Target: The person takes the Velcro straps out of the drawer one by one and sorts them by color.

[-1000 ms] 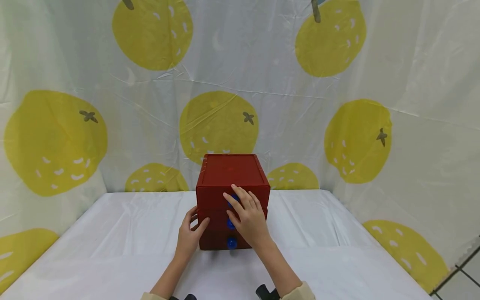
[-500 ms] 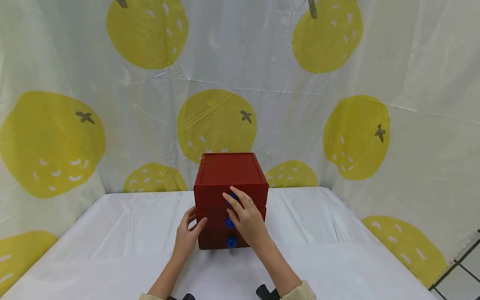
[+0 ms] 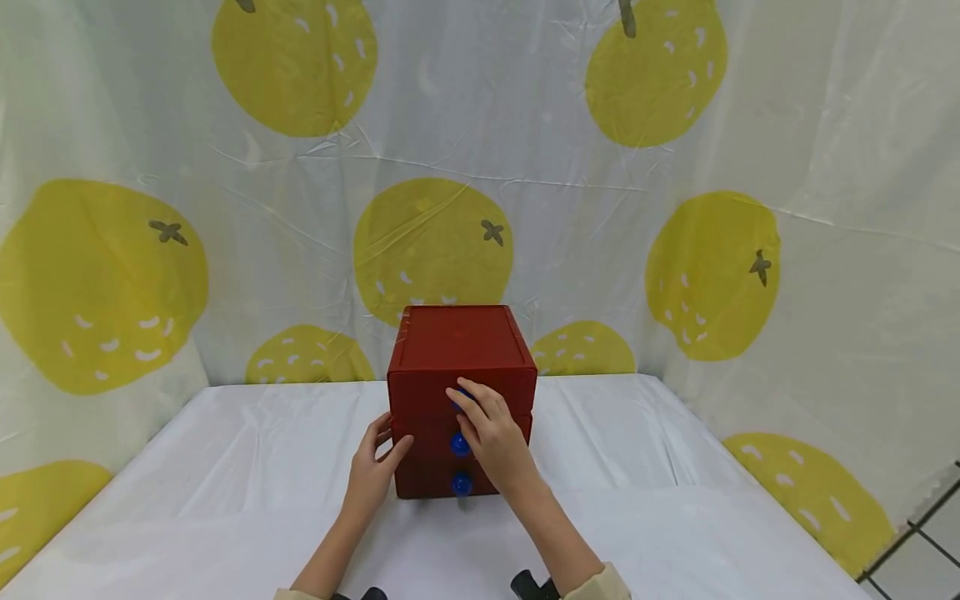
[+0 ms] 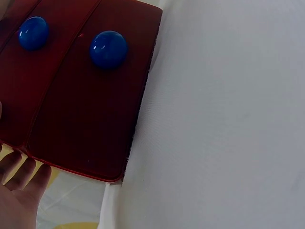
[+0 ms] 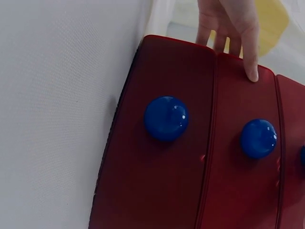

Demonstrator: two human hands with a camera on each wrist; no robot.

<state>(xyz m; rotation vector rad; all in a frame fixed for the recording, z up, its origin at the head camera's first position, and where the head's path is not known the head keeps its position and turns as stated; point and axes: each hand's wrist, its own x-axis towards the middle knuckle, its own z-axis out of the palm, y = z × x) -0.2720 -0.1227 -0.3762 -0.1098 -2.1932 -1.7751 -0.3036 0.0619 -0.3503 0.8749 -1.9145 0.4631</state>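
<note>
A red drawer cabinet (image 3: 461,342) stands in the middle of the table, its three drawers pushed in, each with a round blue knob. At its left front edge my left hand (image 3: 371,475) holds on, thumb on the front face and fingers along the side; the right wrist view shows this left hand (image 5: 233,24) too. My right hand (image 3: 498,442) has its fingers round the top knob (image 3: 462,397), which they partly cover. Below it, the middle knob (image 3: 460,444) and the bottom knob (image 3: 462,483) are free. The left wrist view shows the bottom knob (image 4: 108,49) close up.
A white cloth (image 3: 637,533) covers the table around the cabinet. Behind and at both sides hangs a pale curtain (image 3: 555,242) with large yellow fruit prints. Floor tiles (image 3: 918,567) show at the lower right.
The fingers of my right hand have drawn down and in around the top knob. My left hand stays at the cabinet's edge. The head view has shifted slightly.
</note>
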